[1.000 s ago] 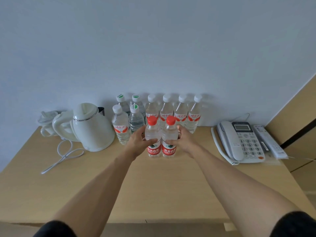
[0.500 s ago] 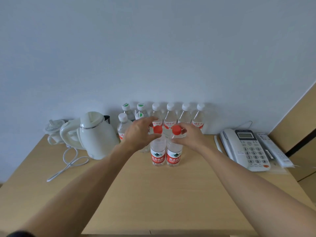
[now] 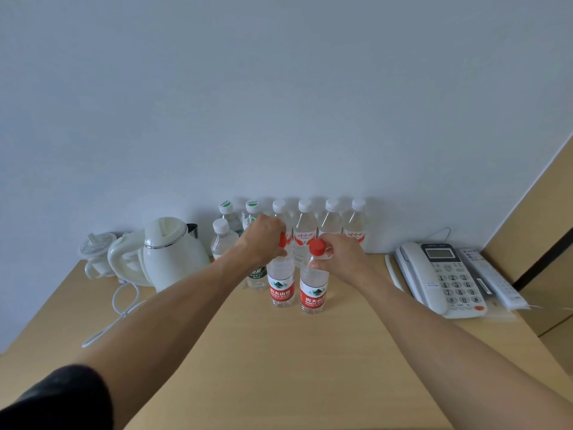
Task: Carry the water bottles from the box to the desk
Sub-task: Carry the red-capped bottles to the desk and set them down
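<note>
Left bottle: a red-capped water bottle (image 3: 281, 282) stands upright on the desk (image 3: 310, 367), touching or just beside its twin
Right bottle: the second red-capped bottle (image 3: 313, 290) stands upright a little nearer the camera
Left hand: the left hand (image 3: 262, 240) is curled over the left bottle's cap and neck, gripping it from above
Right hand: the right hand (image 3: 342, 259) pinches the right bottle's neck just under the cap, fingers wrapped round it
Weight: both look full, so likely fairly heavy for their size
Feel: thin clear plastic, probably yielding at the waist and a bit slick; not fragile
Best hold: the stiff neck below the cap ring, or round the labelled middle
Surface: pale wood desk, flat and smooth; bottles should stand steady
Behind: a row of white-capped bottles (image 3: 319, 225) and green-capped ones (image 3: 238, 212) against the wall
Left side: a white kettle (image 3: 173, 252) with its cord (image 3: 121, 308)
Right side: a desk phone (image 3: 440, 277)
Box: not in view
</note>
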### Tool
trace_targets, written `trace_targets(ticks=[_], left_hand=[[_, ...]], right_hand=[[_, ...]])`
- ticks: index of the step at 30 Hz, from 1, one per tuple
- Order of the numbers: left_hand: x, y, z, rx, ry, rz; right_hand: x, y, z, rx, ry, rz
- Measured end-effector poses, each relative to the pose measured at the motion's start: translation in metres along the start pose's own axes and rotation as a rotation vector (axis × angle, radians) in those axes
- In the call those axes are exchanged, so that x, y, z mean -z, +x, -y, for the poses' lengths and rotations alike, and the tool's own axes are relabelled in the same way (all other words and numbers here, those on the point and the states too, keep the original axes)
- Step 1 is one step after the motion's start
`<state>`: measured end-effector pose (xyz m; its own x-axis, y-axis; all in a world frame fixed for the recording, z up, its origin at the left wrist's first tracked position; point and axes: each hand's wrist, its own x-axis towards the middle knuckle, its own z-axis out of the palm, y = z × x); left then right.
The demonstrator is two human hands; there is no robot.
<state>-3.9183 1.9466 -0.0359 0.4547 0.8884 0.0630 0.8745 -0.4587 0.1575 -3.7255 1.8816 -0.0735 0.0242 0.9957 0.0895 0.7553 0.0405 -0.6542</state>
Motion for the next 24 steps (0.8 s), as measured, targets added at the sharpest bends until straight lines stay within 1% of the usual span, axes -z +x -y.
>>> trace_targets(ticks=[4, 9, 14, 20, 24], left_hand=[[0.007, 0.013, 0.003, 0.035, -0.007, 0.029], [0.010, 0.028, -0.003, 0.044, 0.016, 0.026], [0.009, 0.037, -0.001, 0.097, -0.031, 0.025], [0.009, 0.042, 0.001, 0.092, -0.038, 0.062], [0.005, 0.042, 0.002, 0.109, -0.035, 0.046]], right_hand=[[0.001, -0.002, 0.000, 0.016, -0.001, 0.013], [-0.002, -0.003, -0.001, 0.020, -0.010, 0.004], [-0.002, -0.003, -0.003, 0.009, -0.023, 0.009], [-0.006, -0.002, -0.005, -0.020, -0.045, 0.022], [-0.008, -0.002, -0.004, -0.013, -0.032, 0.013]])
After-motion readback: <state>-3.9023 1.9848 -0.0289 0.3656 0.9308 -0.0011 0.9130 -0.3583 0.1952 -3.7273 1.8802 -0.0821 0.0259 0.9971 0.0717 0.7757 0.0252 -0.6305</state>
